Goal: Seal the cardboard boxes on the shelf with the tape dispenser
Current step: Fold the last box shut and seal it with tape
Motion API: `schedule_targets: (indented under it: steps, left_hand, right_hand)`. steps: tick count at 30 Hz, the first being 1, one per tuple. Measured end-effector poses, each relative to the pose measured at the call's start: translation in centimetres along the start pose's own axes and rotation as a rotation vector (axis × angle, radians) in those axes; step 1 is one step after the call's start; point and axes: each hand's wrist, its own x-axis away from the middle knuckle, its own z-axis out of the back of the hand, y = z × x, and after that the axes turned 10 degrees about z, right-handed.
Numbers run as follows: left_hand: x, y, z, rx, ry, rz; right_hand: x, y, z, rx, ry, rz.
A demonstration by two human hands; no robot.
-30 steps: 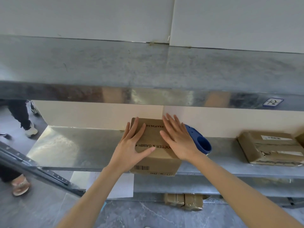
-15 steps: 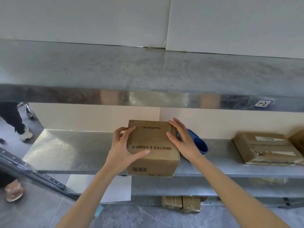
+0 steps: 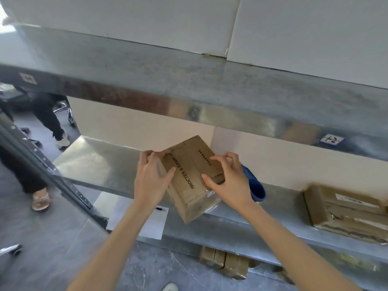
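A small printed cardboard box [image 3: 190, 175] sits turned at an angle on the middle metal shelf [image 3: 94, 164], one corner past the front edge. My left hand [image 3: 152, 179] grips its left side, fingers curled over the top edge. My right hand [image 3: 228, 181] grips its right side, fingertips on the top. A blue tape dispenser [image 3: 255, 189] lies on the shelf just behind my right hand, partly hidden by it. A flat taped cardboard box [image 3: 344, 211] lies at the shelf's right end.
The upper shelf [image 3: 189, 87] overhangs closely above. More small boxes [image 3: 224, 261] stand on the floor under the shelf. A white sheet with a pen [image 3: 147, 221] lies below. A person's legs [image 3: 48, 120] and a sandalled foot [image 3: 41, 200] are at left.
Both hands went from lying flat on the box top to gripping its sides. The box has been turned so it sits diagonally, and the view tilted.
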Motion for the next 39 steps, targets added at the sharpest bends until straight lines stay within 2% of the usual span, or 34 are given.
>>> schedule_targets:
  steps: [3,5,7,10,12,14,17,21,26,31,39]
  left_hand:
    - [2.4,0.9,-1.6,0.231,-0.050,0.095]
    - [3.8,1.6,-2.3,0.272,-0.062,0.097]
    - [4.9,2.3,-2.8,0.226,-0.077,0.077]
    - [5.3,2.6,-3.1,0.148,-0.122,0.043]
    - [5.2,2.2,-3.0,0.090,-0.162,0.034]
    - [5.2,1.9,-2.6,-0.004,-0.176,0.036]
    - [5.0,2.5,-1.7,-0.139,-0.154,0.027]
    - [4.9,3.4,-1.5,-0.190,-0.125,0.016]
    - [5.2,3.1,-1.9,-0.152,-0.111,0.004]
    - [5.3,2.7,-2.1,-0.111,-0.103,0.001]
    - [5.2,2.7,-2.2,-0.092,-0.118,0.008]
  right_hand:
    - [0.2,-0.1,-0.1,-0.151,-0.042,0.030]
    - [0.5,-0.3,-0.1,-0.307,-0.044,-0.009]
    - [0.8,-0.4,-0.2,-0.287,-0.029,0.007]
    - [1.4,-0.2,-0.9,-0.181,-0.094,0.060]
    - [1.7,0.3,-0.8,-0.243,-0.111,0.072]
    - [2.0,1.1,0.1,-0.331,-0.033,0.066]
    - [2.1,3.8,1.6,-0.265,0.067,-0.037]
    - [3.1,8.7,1.2,-0.006,-0.158,-0.182]
    - [4.0,11.7,-0.5,0.114,-0.364,-0.234]
    - [3.5,12.6,-0.9,0.019,-0.444,-0.187]
    - [2.2,13.8,-0.5,-0.152,-0.550,-0.216]
